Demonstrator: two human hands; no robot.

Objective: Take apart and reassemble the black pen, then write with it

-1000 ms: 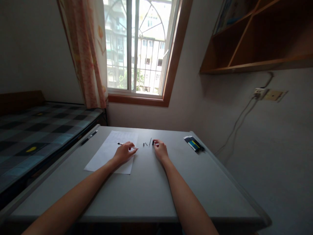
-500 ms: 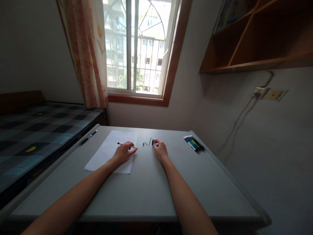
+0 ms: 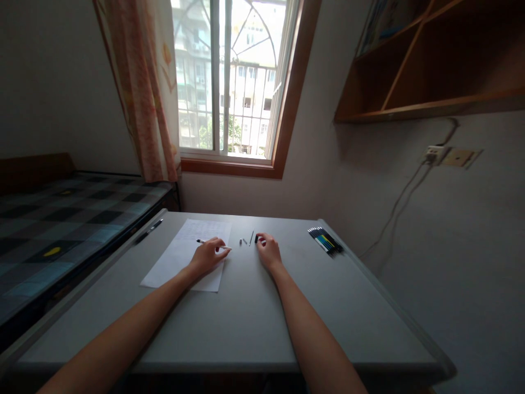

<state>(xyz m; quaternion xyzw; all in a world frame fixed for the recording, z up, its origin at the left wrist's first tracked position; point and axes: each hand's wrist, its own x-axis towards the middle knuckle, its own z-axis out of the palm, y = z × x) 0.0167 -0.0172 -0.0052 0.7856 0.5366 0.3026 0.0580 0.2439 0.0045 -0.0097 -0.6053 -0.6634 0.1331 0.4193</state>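
At the left, the left hand rests over the paper and pinches the pen, whose white end points to the right, toward the gap between the two hands. In this gap, on the desk, lie a short piece, then a thin bit, then the thin rod. The rod's long axis runs away from the person, its far end leaning slightly right. It lies just left of the right hand, which is therefore nearer to it; this hand's curled fingers grip a black piece.
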